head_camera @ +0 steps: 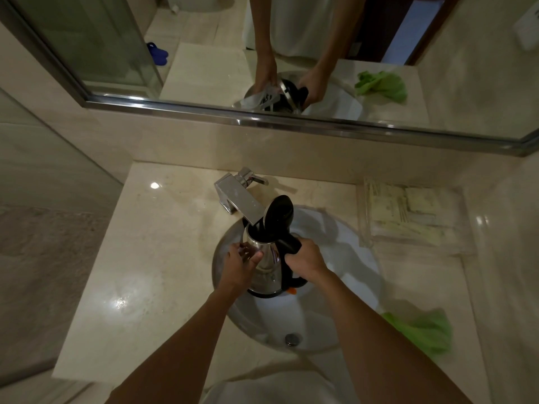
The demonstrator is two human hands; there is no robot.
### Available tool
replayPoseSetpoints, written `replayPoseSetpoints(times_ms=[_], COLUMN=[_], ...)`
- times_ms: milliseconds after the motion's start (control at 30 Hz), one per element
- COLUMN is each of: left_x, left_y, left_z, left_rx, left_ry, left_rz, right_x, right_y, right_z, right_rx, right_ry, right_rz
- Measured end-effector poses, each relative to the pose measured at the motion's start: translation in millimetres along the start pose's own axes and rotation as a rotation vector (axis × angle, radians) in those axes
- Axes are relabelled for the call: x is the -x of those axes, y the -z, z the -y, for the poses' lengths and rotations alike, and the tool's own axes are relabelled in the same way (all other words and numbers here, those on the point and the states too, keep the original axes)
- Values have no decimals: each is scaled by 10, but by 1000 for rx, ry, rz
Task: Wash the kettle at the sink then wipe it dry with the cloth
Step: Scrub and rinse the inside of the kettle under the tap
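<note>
- We hold the kettle [267,265] over the sink [344,258], tilted, with its open mouth up under the tap spout.
- Our right hand [306,258] is wrapped round the kettle's black handle [288,243], fingers curled tight on it.
- Our left hand [240,265] rests against the shiny steel side of the kettle, on the side away from the handle; the fingers lie spread along the metal and the thumb presses on it.
- The kettle's black lid [278,212] stands flipped open, on the far side of the sink from us, just beside the end of the tap.
- The tap [237,201] is a square chrome one set on the tabletop [151,258] behind the sink, and its spout reaches over the kettle's mouth. We cannot tell whether water runs from it.
- The drain plug [292,339] shows in the bottom of the sink, on the side nearest us.
- The green cloth [423,330] lies crumpled on the tabletop to the right of the sink, near its rim and apart from the kettle.
- A clear tray of small packets [408,217] sits on the tabletop further back, right of the sink.
- The mirror [262,53] above the sink shows both hands, the kettle and the cloth again.
</note>
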State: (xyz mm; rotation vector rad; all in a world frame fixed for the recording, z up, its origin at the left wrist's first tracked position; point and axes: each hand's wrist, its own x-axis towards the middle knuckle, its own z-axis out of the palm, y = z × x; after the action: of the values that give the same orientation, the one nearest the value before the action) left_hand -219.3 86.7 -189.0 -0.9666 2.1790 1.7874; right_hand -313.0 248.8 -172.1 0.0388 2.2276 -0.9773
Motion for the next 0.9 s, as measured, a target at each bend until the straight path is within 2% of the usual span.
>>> replayPoseSetpoints(times_ms=[900], left_x=[-85], left_y=[-24], left_z=[89], left_rx=[-12], left_ry=[-9], left_rz=[-9], right_x=[-29], right_y=[5], right_z=[-32], right_rx=[-13], right_ry=[-12], right_rz=[-4])
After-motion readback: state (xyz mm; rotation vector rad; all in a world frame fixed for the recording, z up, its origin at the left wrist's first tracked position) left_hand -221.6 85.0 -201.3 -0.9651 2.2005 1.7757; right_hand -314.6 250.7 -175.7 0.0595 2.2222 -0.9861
